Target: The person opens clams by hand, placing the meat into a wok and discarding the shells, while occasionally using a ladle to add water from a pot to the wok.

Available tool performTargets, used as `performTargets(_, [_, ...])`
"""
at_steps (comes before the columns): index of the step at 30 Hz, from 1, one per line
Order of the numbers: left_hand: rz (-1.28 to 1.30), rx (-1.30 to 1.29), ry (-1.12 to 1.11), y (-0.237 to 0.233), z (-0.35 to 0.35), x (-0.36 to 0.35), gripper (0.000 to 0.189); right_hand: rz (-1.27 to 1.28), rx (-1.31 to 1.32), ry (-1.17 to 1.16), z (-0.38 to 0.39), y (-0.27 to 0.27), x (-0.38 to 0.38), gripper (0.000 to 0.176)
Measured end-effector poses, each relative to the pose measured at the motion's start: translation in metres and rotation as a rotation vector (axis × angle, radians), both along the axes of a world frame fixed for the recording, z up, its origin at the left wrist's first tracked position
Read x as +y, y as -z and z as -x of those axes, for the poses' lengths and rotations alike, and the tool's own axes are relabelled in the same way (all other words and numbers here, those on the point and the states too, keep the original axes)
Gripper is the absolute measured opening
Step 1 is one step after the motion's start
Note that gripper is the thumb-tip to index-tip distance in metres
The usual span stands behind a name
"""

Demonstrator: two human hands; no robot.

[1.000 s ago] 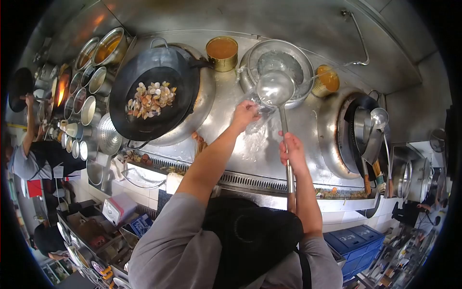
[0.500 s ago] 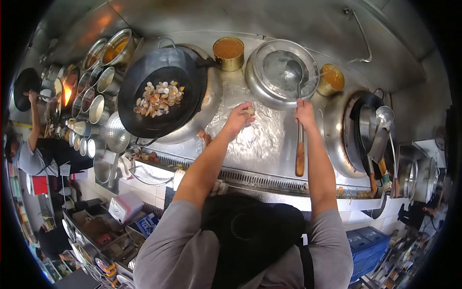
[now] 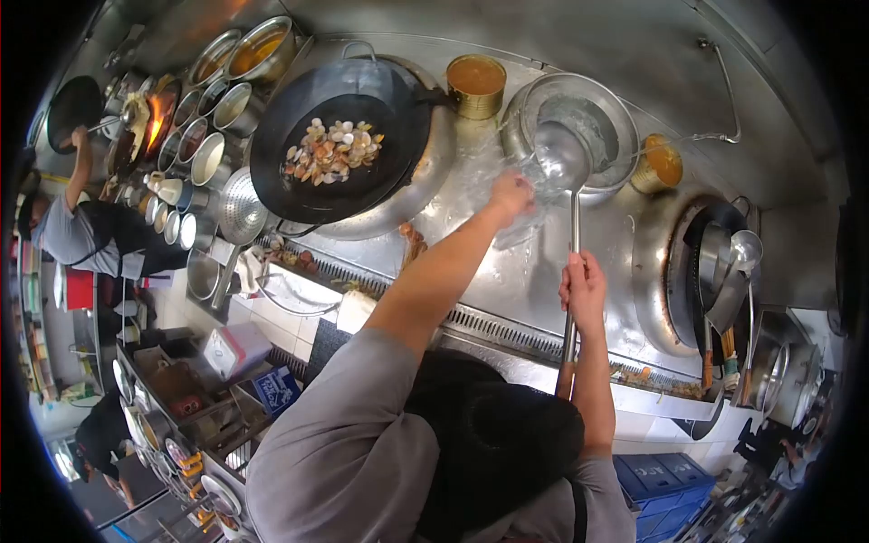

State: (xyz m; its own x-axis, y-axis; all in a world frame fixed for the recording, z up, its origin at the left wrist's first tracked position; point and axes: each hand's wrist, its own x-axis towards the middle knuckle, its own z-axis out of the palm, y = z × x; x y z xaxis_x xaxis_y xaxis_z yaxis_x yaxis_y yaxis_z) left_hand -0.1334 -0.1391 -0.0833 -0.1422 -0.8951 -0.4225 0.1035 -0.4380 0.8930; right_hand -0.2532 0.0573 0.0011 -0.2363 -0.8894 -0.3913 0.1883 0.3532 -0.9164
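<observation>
A long-handled ladle is tilted over the left part of a metal basin of water, and water splashes from it onto the steel worktop. My right hand is closed round the ladle's shaft. Beside the ladle's bowl, in the splashing water, is my left hand; its fingers are curled and blurred, and whether they hold anything is hidden. Further left, clams lie in a black wok.
Open tins stand on both sides of the basin. A perforated skimmer and several metal pots lie left of the wok. Another wok with a ladle is at the right. A co-worker stands far left by a flame.
The ladle has risen out of the basin and tipped, splashing water. My left hand has moved to the splash beside its bowl. My right hand is lower in view, and the view has shifted.
</observation>
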Motion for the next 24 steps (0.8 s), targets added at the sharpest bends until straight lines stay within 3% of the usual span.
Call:
performTargets(2, [-0.036,0.013,0.134,0.027,-0.028,-0.026,0.018,0.138,0.316,0.050,-0.013,0.014,0.017,0.036])
performTargets(3, [0.086,0.003,0.112,0.020,-0.053,-0.027,0.014,0.123,0.309,0.054,-0.016,0.025,0.029,0.036])
performTargets(4, [0.212,-0.005,0.093,-0.002,-0.084,-0.027,0.012,0.179,0.563,0.055,-0.016,0.039,0.040,0.037])
performTargets(5, [0.330,-0.188,0.041,-0.034,-0.112,-0.026,0.010,0.236,0.817,0.054,-0.016,0.050,0.051,0.037])
performTargets(7, [0.610,-0.001,-0.036,-0.044,-0.186,-0.046,0.012,0.168,0.837,0.025,-0.020,0.064,0.081,0.039])
performTargets(8, [0.584,-0.256,-0.042,-0.066,-0.221,-0.053,0.015,0.075,0.878,0.000,-0.024,0.073,0.096,0.039])
performTargets(10, [1.002,-1.120,-0.085,-0.100,-0.270,-0.056,0.023,-0.071,0.862,-0.049,-0.030,0.088,0.125,0.040])
performTargets(11, [1.207,-1.264,-0.221,-0.095,-0.287,-0.061,0.023,-0.076,0.862,-0.050,-0.033,0.100,0.136,0.040])
performTargets(13, [1.209,-1.234,-0.195,-0.122,-0.277,-0.029,0.022,-0.029,0.972,-0.041,-0.039,0.124,0.153,0.041])
performTargets(15, [0.917,-1.121,0.087,-0.104,-0.258,0.007,0.022,-0.060,0.963,-0.030,-0.048,0.132,0.156,0.041])
performTargets(17, [0.518,-1.295,0.353,-0.048,-0.239,0.046,0.022,-0.056,1.034,-0.008,-0.054,0.139,0.154,0.042])
performTargets(19, [0.459,-1.269,0.537,0.005,-0.253,0.079,0.026,-0.063,1.046,0.001,-0.054,0.146,0.152,0.043])
performTargets(22, [0.422,-1.353,0.578,0.050,-0.282,0.102,0.033,-0.070,1.065,0.033,-0.056,0.144,0.145,0.042])
performTargets(24, [0.199,-1.576,0.509,0.072,-0.300,0.111,0.041,-0.069,1.090,-0.004,-0.052,0.135,0.141,0.041])
